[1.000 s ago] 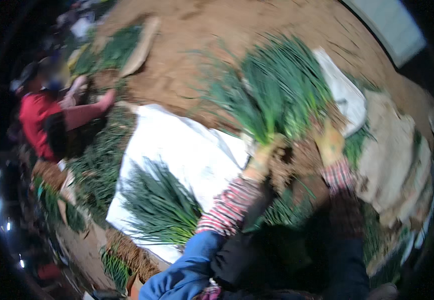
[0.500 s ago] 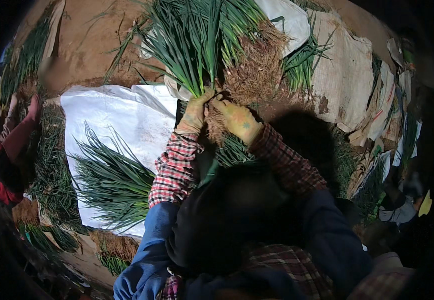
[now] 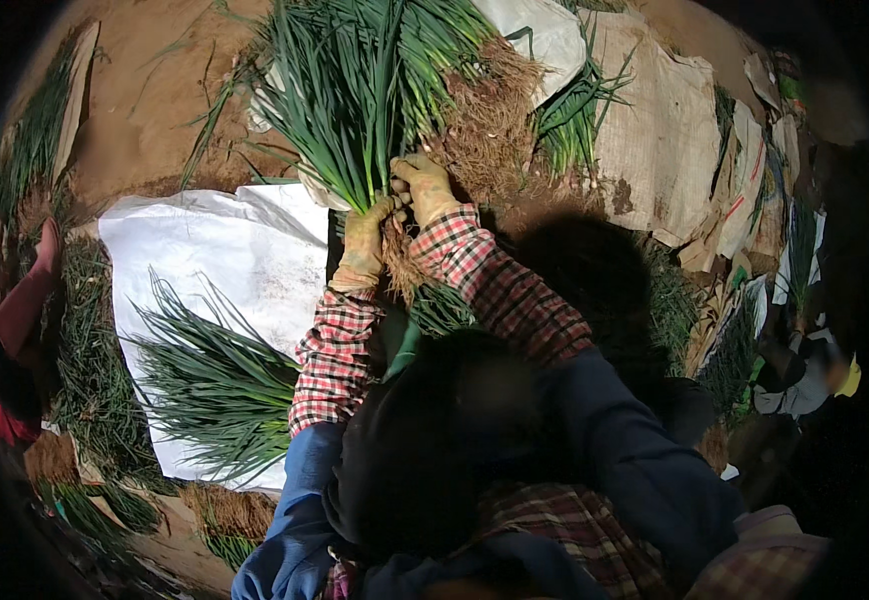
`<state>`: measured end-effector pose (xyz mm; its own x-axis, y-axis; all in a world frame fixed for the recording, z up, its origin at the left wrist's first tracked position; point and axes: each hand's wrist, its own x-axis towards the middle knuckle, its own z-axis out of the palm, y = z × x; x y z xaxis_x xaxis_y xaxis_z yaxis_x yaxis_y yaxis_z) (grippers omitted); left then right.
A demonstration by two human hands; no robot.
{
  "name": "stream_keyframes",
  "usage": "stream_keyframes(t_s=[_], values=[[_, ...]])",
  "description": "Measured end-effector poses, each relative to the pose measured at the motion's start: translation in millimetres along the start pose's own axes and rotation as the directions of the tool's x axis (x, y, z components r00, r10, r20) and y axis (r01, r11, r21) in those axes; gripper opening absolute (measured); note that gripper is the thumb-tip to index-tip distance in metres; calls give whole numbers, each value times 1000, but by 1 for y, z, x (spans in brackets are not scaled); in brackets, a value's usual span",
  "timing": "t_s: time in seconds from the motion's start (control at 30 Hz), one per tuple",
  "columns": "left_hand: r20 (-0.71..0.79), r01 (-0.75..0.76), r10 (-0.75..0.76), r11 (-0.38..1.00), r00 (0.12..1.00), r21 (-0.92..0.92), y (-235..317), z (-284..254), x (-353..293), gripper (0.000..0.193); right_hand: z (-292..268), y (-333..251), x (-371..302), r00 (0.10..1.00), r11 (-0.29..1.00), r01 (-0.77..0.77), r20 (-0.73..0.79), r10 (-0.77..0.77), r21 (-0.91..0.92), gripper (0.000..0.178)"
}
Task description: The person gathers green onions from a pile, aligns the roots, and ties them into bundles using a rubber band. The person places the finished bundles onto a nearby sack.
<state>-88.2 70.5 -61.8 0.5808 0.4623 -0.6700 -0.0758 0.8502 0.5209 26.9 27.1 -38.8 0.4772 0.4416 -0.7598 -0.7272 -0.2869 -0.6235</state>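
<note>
My left hand (image 3: 363, 243), in a yellowish, soiled glove, is closed round the lower stems of a bunch of green onions (image 3: 340, 110). Its long leaves fan away to the far side, and brown roots (image 3: 401, 265) hang below the grip. My right hand (image 3: 425, 187), gloved alike, has its fingers curled against the right side of the same stems, just above the left hand. Beyond it lies a pile of green onions (image 3: 445, 55) with a mat of tangled roots (image 3: 490, 105).
A white sheet (image 3: 225, 230) lies to the left, bearing another bunch of green onions (image 3: 215, 380). Beige sacking (image 3: 650, 130) covers soil at the right. Cut greens (image 3: 105, 360) line the left side, near another person's arm (image 3: 30, 290). Another person (image 3: 800, 380) is at the far right.
My right hand has moved from the root end up to the stems' right side, its forearm swinging inward. My left hand keeps hold of the bunch. The whole view has shifted slightly.
</note>
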Motion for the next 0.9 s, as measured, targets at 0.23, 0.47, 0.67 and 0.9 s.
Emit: stream_keyframes(t_s=[0.23, 0.47, 0.67, 0.9], values=[[-140, -37, 43, 998, 989, 43, 7, 0, -6, 18, -38, 11, -16, 936, 869, 315, -274, -219, 382, 23], [16, -7, 4, 989, 1000, 149, 4, -7, -1, 29, -35, -11, -23, 874, 336, 422, 476, 95, -842, 61], [-35, 155, -153, 918, 988, 365, 12, -39, 17, 19, -56, -27, -30, 951, 830, 149, 307, 28, -538, 33], [132, 180, -281, 845, 950, 504, 49, -39, -6, 25, -130, 6, -74, 749, -353, 661, 549, 372, -662, 47]])
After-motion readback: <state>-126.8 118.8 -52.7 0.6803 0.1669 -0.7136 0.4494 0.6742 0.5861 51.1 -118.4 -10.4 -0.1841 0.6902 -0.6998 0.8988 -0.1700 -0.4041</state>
